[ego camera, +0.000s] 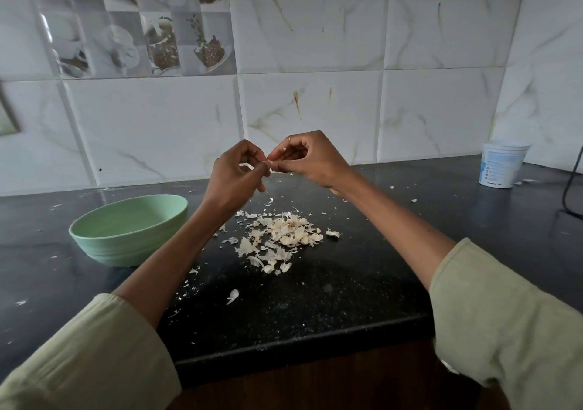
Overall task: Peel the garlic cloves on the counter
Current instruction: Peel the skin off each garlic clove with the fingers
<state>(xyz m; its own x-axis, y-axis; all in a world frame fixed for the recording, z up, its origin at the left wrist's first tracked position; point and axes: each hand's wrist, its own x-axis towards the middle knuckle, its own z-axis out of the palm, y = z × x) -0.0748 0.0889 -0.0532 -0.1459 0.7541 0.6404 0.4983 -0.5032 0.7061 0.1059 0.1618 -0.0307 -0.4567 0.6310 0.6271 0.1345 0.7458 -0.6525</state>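
**Papery skins, a slippery clove: hold it by the ends**

Papery white skins (277,239) lie heaped on the black counter (347,283), with what look like a few cloves and a root stub among them. The clove being worked (269,161) is raised above that heap, almost hidden between both sets of fingertips. The left hand (235,176) pinches it with thumb and forefinger, the other fingers curled loosely. The right hand (310,159) pinches from the opposite side, picking at the skin. A clove is light, firm and small; once bare it probably turns slick, so a grip at its two ends seems safest, with a nail lifting the dry skin at the root end. The green bowl (126,226) beside the left forearm likely takes peeled cloves; its contents cannot be seen.
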